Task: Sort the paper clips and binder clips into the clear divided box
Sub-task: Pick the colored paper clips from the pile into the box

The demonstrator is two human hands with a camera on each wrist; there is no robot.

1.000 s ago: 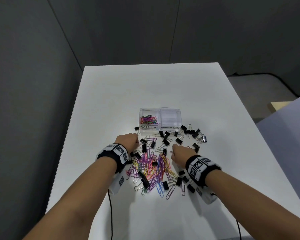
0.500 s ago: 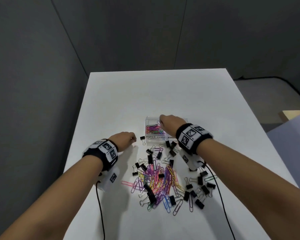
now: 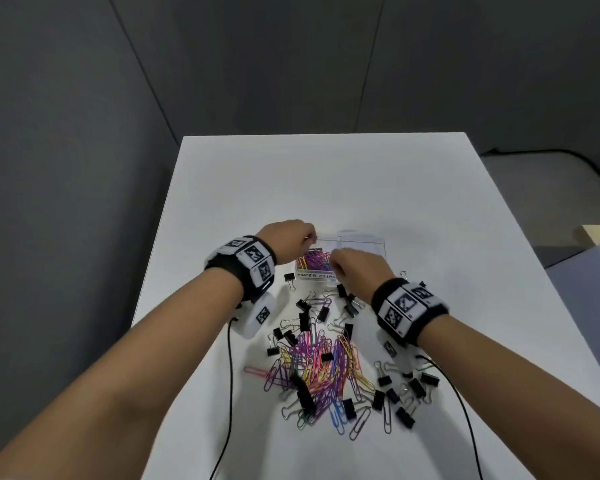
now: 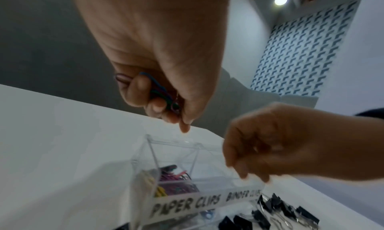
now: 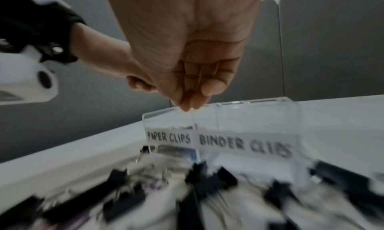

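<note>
Paper clips and black binder clips lie mixed in a loose pile on the white table, on the near side of the clear divided box. The box's left cell, labelled PAPER CLIPS, is already part-filled with coloured clips; nothing is seen in the BINDER CLIPS cell.

Step in hand, as judged: paper-clip drop-off into the left cell.

- Left hand: held above the box's far-left corner, fingers curled around a small bunch of coloured clips, seen in the left wrist view.
- Right hand: held over the box's near edge around the divider, fingertips bunched and pointing down. Nothing is visible between them; whether a clip is pinched cannot be told, the view is blurred.

Next move, as judged: the left hand's bunch should be shifted to sit squarely over the left cell before the fingers are released, since a release at the corner could scatter clips outside the wall. After that, binder clips need to be started; that cell is untouched and many are left on the table.
</note>
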